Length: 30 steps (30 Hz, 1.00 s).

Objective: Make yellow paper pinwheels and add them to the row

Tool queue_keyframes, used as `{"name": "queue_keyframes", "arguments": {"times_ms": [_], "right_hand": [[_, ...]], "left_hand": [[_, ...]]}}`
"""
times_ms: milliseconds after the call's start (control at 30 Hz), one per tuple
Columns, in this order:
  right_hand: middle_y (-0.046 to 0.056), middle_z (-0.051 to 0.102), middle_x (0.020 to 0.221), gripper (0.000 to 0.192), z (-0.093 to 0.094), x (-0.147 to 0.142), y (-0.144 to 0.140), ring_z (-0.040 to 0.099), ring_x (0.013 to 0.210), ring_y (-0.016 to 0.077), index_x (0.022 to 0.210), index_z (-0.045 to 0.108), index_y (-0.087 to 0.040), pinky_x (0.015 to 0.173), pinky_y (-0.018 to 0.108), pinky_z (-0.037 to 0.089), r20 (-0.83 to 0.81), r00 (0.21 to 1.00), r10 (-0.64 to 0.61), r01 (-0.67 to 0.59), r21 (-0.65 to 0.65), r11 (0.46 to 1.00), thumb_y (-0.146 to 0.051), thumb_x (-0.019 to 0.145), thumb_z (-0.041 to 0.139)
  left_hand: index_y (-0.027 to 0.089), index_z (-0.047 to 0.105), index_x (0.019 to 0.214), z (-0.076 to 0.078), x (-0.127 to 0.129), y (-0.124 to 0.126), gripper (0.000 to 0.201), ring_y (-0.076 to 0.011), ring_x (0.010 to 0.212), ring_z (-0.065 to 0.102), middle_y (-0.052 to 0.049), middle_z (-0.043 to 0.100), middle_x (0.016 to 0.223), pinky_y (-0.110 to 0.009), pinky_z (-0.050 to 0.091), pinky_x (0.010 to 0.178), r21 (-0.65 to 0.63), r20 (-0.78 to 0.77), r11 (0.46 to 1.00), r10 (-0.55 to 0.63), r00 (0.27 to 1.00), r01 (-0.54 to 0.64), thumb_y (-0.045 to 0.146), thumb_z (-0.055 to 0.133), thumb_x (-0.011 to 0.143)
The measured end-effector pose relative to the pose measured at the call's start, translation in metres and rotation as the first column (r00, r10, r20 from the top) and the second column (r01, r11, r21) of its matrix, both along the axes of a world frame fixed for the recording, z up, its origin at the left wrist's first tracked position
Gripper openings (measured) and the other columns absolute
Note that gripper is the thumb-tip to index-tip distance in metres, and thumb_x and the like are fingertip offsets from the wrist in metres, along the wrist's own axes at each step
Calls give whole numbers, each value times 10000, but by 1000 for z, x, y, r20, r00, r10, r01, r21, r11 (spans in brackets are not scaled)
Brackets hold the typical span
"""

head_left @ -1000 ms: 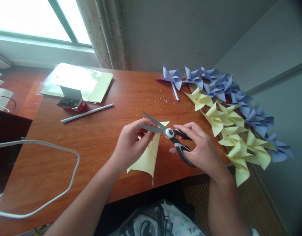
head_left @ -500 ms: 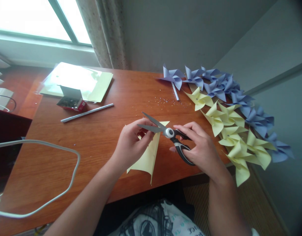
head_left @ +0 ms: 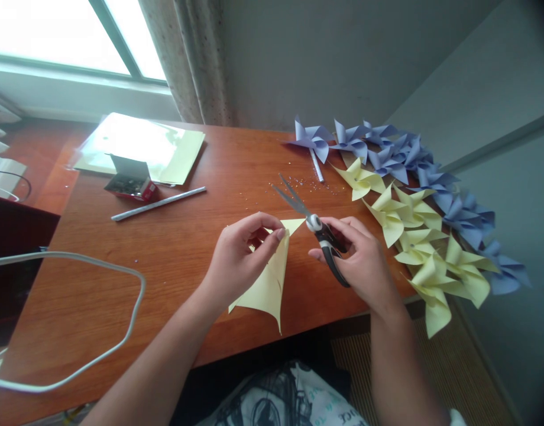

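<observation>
The folded paper [head_left: 268,278] near the desk's front edge is pale yellow. The scissors [head_left: 319,234] have grey blades, a white pivot and black-and-grey handles. Along the desk's right edge lie pale yellow pinwheels [head_left: 416,236] and lavender-blue pinwheels [head_left: 387,151]. The desk [head_left: 174,248] is reddish-brown woodgrain. The cable [head_left: 99,349] is white.

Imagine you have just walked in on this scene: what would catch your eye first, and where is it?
First, the two hands at the desk's near edge: the left hand pinches a folded yellow paper, while the right hand holds scissors with blades pointing away. Next, the band of yellow pinwheels and blue pinwheels along the desk's right side.
</observation>
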State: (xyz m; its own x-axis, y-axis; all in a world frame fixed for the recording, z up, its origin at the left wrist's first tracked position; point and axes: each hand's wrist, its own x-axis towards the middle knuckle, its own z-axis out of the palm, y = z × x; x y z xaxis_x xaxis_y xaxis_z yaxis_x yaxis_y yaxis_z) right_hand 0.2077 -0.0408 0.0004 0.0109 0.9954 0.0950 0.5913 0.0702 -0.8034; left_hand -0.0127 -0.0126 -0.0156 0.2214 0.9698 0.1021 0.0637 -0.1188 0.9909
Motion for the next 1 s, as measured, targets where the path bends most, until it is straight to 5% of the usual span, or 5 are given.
{"name": "queue_keyframes", "arguments": {"times_ms": [133,300,600,767,1000], "right_hand": [[39,627,890,512,-6,2,23,611,776,188,1181,686,-209,735,345,557,-375,927,1,-93,-225,970,-570,821,732],[56,645,883,460,-11,5,43,623,788,197,1157,700,-218,722,361,567,-699,715,-3,-275,-285,918,-592,922,575],[41,615,790,556,-19,15,42,577,675,173,1071,728,-196,618,330,555,-691,718,-83,-278,-393,877,-690,860,584],[-18,480,696,507,-25,12,53,457,567,118,999,722,-212,476,238,426,-683,722,-109,-204,-361,910,-682,874,577],[26,610,803,499,-23,12,45,585,697,178,1083,676,-241,632,327,526,-615,788,-38,-214,-331,919,-681,886,552]], "left_hand": [[176,675,874,1,0,0,172,-149,695,627,-44,674,792,-257,521,616,-45,43,999,-14,999,16,344,675,914],[170,646,869,3,-1,0,185,-155,692,651,-58,696,815,-275,532,632,-100,103,995,-19,994,30,347,668,920],[184,668,878,3,-1,0,185,-139,669,582,-47,670,808,-241,465,566,-64,34,998,6,999,-4,363,708,885],[181,662,809,4,-2,0,214,-113,578,497,-18,610,692,-230,377,494,-49,-22,999,6,1000,-7,377,710,879],[181,651,802,3,-3,0,219,-99,530,441,-2,566,641,-227,334,465,-39,-59,999,18,998,-20,377,694,888]]}}
